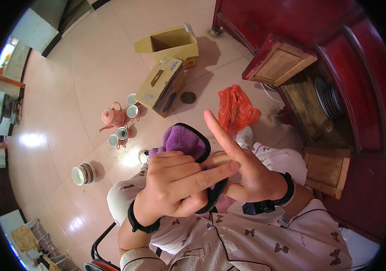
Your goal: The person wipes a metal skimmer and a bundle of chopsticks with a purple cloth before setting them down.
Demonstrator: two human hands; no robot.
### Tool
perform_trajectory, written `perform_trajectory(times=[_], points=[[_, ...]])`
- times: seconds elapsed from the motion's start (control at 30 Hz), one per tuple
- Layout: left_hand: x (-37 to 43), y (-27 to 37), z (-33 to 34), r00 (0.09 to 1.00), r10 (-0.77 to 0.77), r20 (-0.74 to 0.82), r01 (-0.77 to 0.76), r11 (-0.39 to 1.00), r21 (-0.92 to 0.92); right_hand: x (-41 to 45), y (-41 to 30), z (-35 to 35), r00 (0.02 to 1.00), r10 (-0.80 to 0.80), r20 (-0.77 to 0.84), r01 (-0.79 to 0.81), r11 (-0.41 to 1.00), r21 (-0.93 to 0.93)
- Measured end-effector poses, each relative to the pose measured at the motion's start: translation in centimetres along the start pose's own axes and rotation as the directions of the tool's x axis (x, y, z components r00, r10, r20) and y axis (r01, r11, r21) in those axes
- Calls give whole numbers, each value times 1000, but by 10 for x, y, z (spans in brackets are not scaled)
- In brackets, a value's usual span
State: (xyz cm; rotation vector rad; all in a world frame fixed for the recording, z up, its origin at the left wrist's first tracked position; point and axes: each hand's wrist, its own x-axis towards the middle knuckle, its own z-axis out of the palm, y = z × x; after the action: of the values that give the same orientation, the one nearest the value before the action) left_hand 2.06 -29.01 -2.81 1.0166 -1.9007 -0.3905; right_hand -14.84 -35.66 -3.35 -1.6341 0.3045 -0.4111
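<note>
A purple plush cloth (183,140) with black edging is bunched up in front of my chest. My left hand (176,183) is closed around it, its index finger reaching across toward my other hand. Against the cloth's right side is my right hand (252,172), its index finger pointing up and away while the thumb and other fingers bend in at the cloth. My left hand and the cloth partly hide those bent fingers. I cannot tell whether anything is wrapped inside. Both wrists wear black bands.
On the tiled floor stand a pink teapot (113,117), several cups (132,111), stacked bowls (83,174), a closed carton (162,84) and an opened carton (176,42). A red plastic bag (237,108) lies near my foot. To the right, a red cabinet (376,176) with open doors holds stacked plates (328,98).
</note>
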Motion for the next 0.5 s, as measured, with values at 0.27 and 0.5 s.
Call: perform_trajectory(times=[0.27,0.5], points=[[4,11,4,788,-565,-245,543,825,-157,6,2,2,999,-42,12,41,998,56],[-2,-2,-5,997,-73,29,67,982,177,7,6,-6,983,107,148,-147,947,287]])
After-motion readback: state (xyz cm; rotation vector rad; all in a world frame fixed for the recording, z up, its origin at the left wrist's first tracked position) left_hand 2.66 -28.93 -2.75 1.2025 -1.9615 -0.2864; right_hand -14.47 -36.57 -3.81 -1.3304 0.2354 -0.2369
